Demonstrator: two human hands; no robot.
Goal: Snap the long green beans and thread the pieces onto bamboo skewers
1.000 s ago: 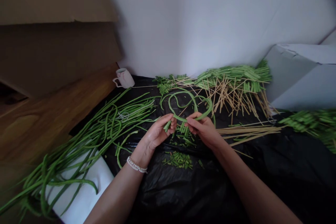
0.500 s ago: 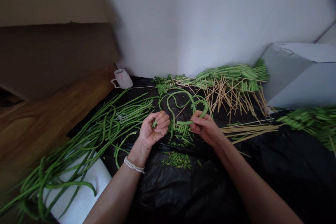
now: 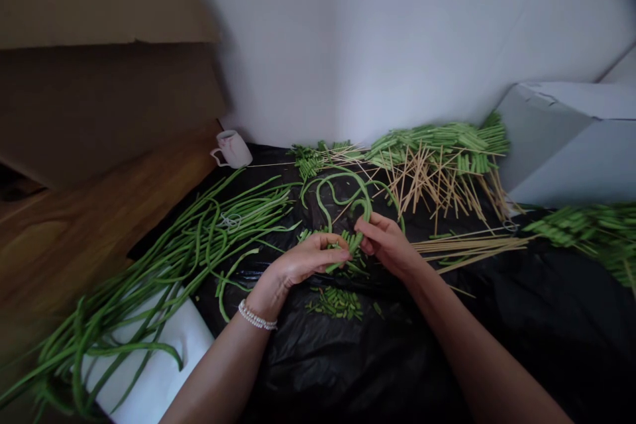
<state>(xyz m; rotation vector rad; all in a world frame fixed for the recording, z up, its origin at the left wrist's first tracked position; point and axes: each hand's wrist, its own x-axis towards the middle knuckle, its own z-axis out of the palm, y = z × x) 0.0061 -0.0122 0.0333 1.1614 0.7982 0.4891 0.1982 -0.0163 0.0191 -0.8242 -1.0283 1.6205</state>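
A long green bean [image 3: 366, 204] curves up from between my hands, its length looping on the black plastic sheet behind them. My left hand [image 3: 309, 258] pinches its near end between thumb and fingers. Close beside it, my right hand [image 3: 390, 245] grips the same bean with thumb and forefinger. Cut bean pieces [image 3: 355, 269] lie beneath and behind the fingers, partly hidden by them. A small heap of short bean bits [image 3: 338, 303] sits nearer to me on the sheet.
Whole long beans [image 3: 199, 238] spread across the left. Bare wooden skewers [image 3: 472, 248] lie at right. Skewered bean pieces [image 3: 437, 139] are piled by the wall, more [image 3: 591, 228] at far right. A mug [image 3: 233, 149], a cardboard box [image 3: 109, 99] and a pale box [image 3: 561, 139] stand around.
My left hand has turned over and moved right to take the bean's end, which pointed left from my right hand before. The bean now bends downward between both hands.
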